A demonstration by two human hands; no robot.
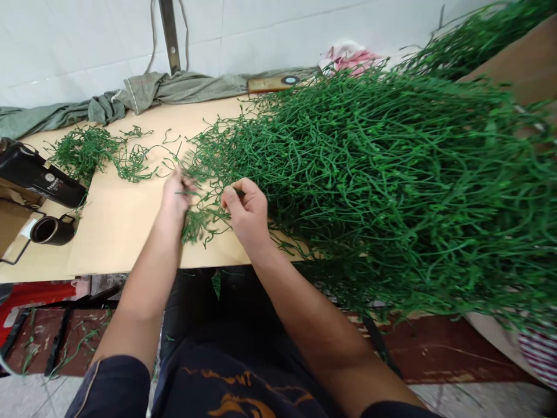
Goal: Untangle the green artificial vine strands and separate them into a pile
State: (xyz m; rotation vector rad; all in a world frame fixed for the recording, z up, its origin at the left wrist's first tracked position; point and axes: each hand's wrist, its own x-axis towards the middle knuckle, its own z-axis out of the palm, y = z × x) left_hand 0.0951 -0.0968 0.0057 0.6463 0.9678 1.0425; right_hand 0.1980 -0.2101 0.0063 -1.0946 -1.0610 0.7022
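A huge heap of green plastic stems [391,174] covers the right half of the cardboard-topped table [122,220] and hangs over its front edge. My left hand [174,197] is closed on a small bunch of green stems [198,223] at the heap's left fringe, and the bunch dangles below it. My right hand [246,212] is pinched shut on a stem of the same bunch, a little to the right. A smaller pile of green stems [93,152] lies apart at the far left of the table.
A black glue gun [37,177] and a dark cup [52,230] sit at the left edge. A grey-green cloth [143,93] runs along the white wall behind. A pink cloth [352,58] lies at the back. Stray stems litter the floor.
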